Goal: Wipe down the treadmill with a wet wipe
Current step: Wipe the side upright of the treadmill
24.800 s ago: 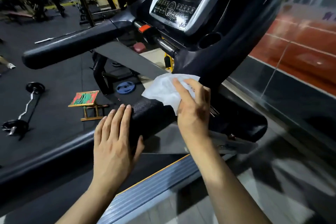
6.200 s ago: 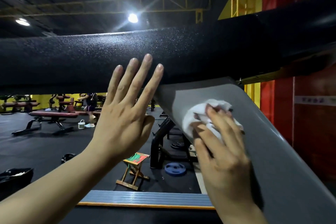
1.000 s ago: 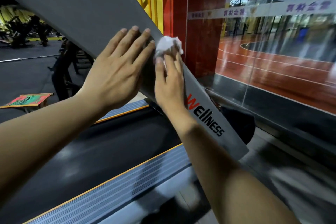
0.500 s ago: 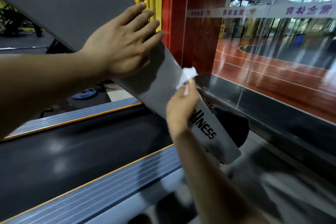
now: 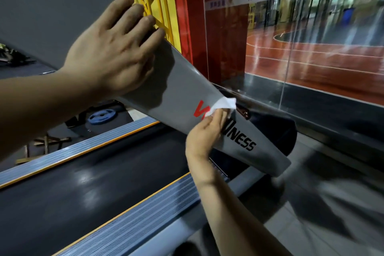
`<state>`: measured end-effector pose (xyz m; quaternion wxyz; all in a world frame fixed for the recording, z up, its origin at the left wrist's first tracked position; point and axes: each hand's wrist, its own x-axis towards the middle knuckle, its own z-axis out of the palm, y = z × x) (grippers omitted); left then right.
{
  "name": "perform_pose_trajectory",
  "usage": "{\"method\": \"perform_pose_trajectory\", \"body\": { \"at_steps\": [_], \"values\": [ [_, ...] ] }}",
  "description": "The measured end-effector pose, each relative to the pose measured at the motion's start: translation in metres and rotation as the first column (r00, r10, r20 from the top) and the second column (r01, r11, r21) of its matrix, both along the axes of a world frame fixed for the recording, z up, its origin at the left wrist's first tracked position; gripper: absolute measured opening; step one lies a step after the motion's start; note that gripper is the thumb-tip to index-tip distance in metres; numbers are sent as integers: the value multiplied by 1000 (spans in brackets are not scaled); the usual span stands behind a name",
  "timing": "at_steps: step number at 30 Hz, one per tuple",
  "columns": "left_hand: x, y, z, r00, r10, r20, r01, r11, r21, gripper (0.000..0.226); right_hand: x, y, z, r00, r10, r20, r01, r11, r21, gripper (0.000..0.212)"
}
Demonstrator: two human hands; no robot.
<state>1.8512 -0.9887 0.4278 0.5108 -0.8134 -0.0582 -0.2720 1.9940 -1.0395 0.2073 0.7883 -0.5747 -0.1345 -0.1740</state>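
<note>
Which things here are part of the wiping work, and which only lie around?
Part of the job:
- wet wipe, pinched by the right hand
- grey upright of the treadmill
- left hand, flat on the upright

Lying about:
- blue weight plate
- wooden stool

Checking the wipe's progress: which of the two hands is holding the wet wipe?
The right hand, lower on the grey upright, pinches the white wet wipe over the lettering. The left hand rests flat higher up, holding nothing.
</note>
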Motion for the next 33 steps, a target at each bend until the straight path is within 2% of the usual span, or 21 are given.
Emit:
{"method": "perform_pose_trajectory", "body": {
  "at_steps": [1, 3, 5, 7, 9, 11, 12, 13, 14, 16, 18, 20, 22, 23, 26, 27, 29, 31, 33],
  "values": [
    [0, 0, 0, 1000, -3, 5, 3, 1000, 2, 62, -11, 1, 8, 991, 31, 132, -25, 998, -50, 36],
    [0, 1, 0, 1000, -4, 3, 4, 1000, 7, 61, -33, 5, 20, 917, 91, 389, -32, 987, -156, 30],
    [1, 0, 1, 1000, -1, -14, 1, 1000, -9, 61, -31, 5, 19, 864, 104, 493, -13, 983, -185, 31],
    [1, -1, 1, 1000, 7, -10, -7, 1000, -16, 61, -18, 1, -1, 899, 58, 435, 24, 983, -181, 26],
    [0, -1, 1, 1000, 20, -4, -20, 1000, -13, 61, -9, -2, -26, 975, 9, 220, 13, 995, -101, 23],
    [1, -1, 1, 1000, 23, -4, -23, 1000, -15, 62, -3, -1, -37, 999, -4, -42, 3, 1000, -12, 36],
    [1, -1, 1, 1000, 24, -4, -24, 999, -21, 62, -4, -1, -35, 993, -27, -112, 26, 1000, -10, 41],
    [1, -2, 1, 1000, 27, -2, -27, 999, -24, 62, -7, 1, -30, 992, -48, -120, 45, 999, -22, 43],
    [1, -2, 2, 1000, 30, 0, -30, 999, -25, 62, -14, 2, -24, 998, -32, -51, 30, 998, -46, 42],
    [1, -2, 1, 1000, 27, 4, -27, 999, -29, 61, -38, 4, -9, 970, 54, 235, -12, 984, -177, 38],
    [1, -2, 1, 999, 34, 6, -34, 999, -19, 61, -60, 9, -1, 859, 129, 495, 10, 963, -268, 37],
    [1, -1, 1, 999, 39, -4, -39, 999, -24, 61, -60, 14, -5, 765, 100, 636, 101, 957, -272, 44],
    [1, -3, 0, 999, 42, -6, -42, 999, -30, 62, -40, 12, -27, 749, 78, 658, 192, 925, -328, 58],
    [1, -3, 0, 999, 44, -5, -44, 999, -30, 62, -27, 8, -45, 785, 94, 613, 199, 898, -393, 58],
    [1, -4, -1, 999, 46, 1, -46, 998, -39, 63, 2, -13, -99, 921, 92, 378, 137, 832, -537, 45],
    [1, -4, -1, 999, 42, 3, -42, 998, -41, 63, 6, -19, -109, 952, 98, 290, 80, 835, -544, 39],
    [2, -5, 0, 999, 36, 3, -36, 998, -45, 64, 5, -22, -110, 972, 84, 218, 51, 834, -549, 37],
    [1, -5, 0, 999, 34, 10, -33, 999, -43, 64, -7, -18, -86, 952, 83, 295, 80, 861, -502, 44],
    [0, -5, -1, 999, 30, 15, -30, 999, -36, 63, -24, -6, -52, 830, 122, 545, 167, 877, -451, 48]
  ]
}}
